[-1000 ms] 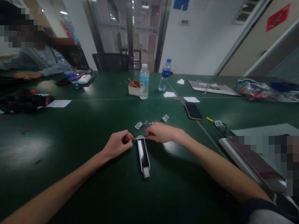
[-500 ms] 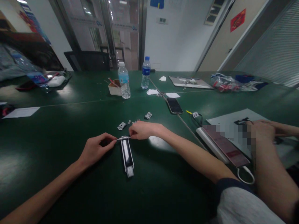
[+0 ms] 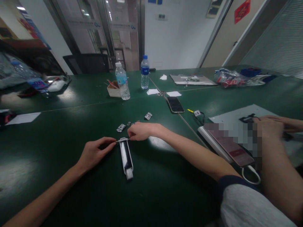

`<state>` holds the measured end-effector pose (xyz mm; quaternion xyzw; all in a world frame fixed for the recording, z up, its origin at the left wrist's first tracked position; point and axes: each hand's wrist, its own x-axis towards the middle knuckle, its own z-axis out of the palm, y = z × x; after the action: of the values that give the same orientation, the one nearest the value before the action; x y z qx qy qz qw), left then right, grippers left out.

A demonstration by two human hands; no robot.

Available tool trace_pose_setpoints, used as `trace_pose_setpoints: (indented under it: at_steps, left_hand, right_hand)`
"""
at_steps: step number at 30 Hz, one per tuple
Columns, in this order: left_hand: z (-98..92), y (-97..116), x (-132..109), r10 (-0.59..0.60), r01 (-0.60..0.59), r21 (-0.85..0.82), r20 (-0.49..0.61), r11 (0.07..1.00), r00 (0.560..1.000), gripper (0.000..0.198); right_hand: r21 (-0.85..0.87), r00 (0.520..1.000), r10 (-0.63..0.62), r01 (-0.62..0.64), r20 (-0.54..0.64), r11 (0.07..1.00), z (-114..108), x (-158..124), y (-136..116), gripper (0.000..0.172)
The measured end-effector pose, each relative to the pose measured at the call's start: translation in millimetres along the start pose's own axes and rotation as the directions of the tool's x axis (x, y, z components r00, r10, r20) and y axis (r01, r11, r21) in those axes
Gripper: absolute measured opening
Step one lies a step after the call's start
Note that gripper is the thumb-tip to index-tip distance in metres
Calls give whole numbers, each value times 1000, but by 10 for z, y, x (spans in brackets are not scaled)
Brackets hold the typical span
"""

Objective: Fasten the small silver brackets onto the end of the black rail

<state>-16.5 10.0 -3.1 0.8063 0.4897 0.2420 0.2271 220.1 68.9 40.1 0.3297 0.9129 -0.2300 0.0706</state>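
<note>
A long narrow metal channel piece (image 3: 126,157) with a dark inside lies on the green table (image 3: 71,126), its far end between my hands. A thin metal pin (image 3: 122,140) crosses that far end. My left hand (image 3: 94,153) pinches the pin's left tip with thumb and forefinger. My right hand (image 3: 139,131) is closed on the pin's right end. Just beyond lie two small metal brackets (image 3: 121,127) (image 3: 148,116) and several tiny nuts (image 3: 132,123).
Two water bottles (image 3: 122,81) (image 3: 144,72) and a small cardboard box (image 3: 113,90) stand farther back. A phone (image 3: 175,104) lies right of centre. Another person's arm (image 3: 276,148) rests at the right by a white device (image 3: 220,148) and grey sheet (image 3: 236,116).
The view has swung right, bringing the other person's arm into sight. My hands stay on the pin, and my left fingers have stretched out a little.
</note>
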Motion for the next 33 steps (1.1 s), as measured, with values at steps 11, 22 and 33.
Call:
trace_pose_setpoints:
  at_steps: [11,22,33]
  left_hand:
    - [11,18,10,23,-22,-36,41,999,999,28]
    - [89,-44,-33,160,-168,185,60,968,985,27]
    - [95,19,-13,59,-71,194,65,979,996,26]
  right_hand:
    - [26,1000,7,-7,2,1000,-13,-38,-74,13]
    - [-26,1000,13,-13,-12,1000,-72,-107,-204,11]
    - [41,998,48,-46,-33,998,-136,-99,-31,16]
